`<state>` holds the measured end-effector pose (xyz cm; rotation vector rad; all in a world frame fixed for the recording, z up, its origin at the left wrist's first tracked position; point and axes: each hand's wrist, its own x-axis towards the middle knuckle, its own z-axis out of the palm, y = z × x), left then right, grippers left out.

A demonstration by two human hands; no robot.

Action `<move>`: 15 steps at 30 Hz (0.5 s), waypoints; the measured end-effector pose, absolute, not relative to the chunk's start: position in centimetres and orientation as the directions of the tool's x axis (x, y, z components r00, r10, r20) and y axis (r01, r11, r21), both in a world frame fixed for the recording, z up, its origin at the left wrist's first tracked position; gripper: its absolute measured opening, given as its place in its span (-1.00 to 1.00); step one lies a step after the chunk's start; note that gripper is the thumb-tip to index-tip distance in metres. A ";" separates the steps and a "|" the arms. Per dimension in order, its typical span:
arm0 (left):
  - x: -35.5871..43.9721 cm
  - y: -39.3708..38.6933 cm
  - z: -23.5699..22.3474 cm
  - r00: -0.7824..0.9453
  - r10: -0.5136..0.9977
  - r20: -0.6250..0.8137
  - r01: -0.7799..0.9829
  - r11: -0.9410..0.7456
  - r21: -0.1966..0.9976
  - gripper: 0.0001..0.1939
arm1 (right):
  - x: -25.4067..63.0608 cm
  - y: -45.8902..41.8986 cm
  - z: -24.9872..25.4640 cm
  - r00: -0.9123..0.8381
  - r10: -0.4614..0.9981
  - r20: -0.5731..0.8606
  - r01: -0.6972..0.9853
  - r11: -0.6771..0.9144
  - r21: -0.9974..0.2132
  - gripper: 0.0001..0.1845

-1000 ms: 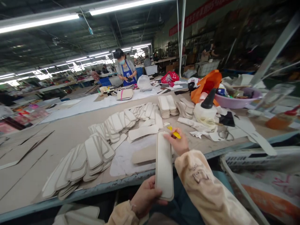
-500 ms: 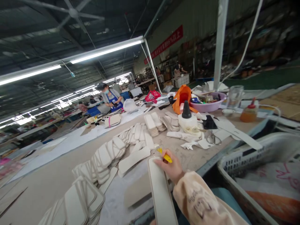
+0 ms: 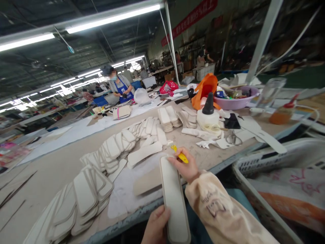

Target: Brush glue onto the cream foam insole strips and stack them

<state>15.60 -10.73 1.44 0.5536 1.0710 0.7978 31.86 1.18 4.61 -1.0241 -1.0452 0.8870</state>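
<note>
A long pale panel with rounded corners (image 3: 175,200) slants upright at the table's near edge. My left hand (image 3: 157,222) is closed on its lower left side, thumb on the face. My right hand (image 3: 186,166) pinches the panel's top end and also grips a small yellow-handled brush (image 3: 181,156), its pale bristles pointing away from me. Just left, a flat beige panel (image 3: 148,179) and a curved white strip (image 3: 144,154) lie on a white sheet (image 3: 119,203). Overlapping piles of similar panels (image 3: 85,191) run along the table beyond.
A white bottle with a black cone cap (image 3: 208,117), scissors (image 3: 234,139), a purple basin (image 3: 237,98), an orange bag (image 3: 204,91) and a red-tipped bottle of amber liquid (image 3: 281,113) stand to the right. A white crate (image 3: 243,176) flanks my right arm. A co-worker (image 3: 120,86) stands farther back.
My left hand has come into full view on the panel's lower side. The view has tilted downward, so the panel and both hands sit higher. The right hand keeps its hold.
</note>
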 end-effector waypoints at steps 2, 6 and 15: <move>15.7 -10.9 2.5 0.251 0.817 -0.518 -0.323 0.576 0.751 -0.62 | 31.7 1.1 4.6 0.276 0.926 0.257 -0.081 0.289 -0.954 -0.67; 15.7 -10.8 2.8 0.258 0.829 -0.497 -0.348 0.559 0.752 -0.60 | 31.5 1.1 4.2 0.269 0.926 0.264 -0.068 0.291 -0.954 -0.67; 15.1 -11.4 1.5 0.218 0.847 -0.484 -0.373 0.531 0.761 -0.56 | 30.6 0.2 4.8 0.333 0.909 0.249 -0.026 0.273 -0.962 -0.55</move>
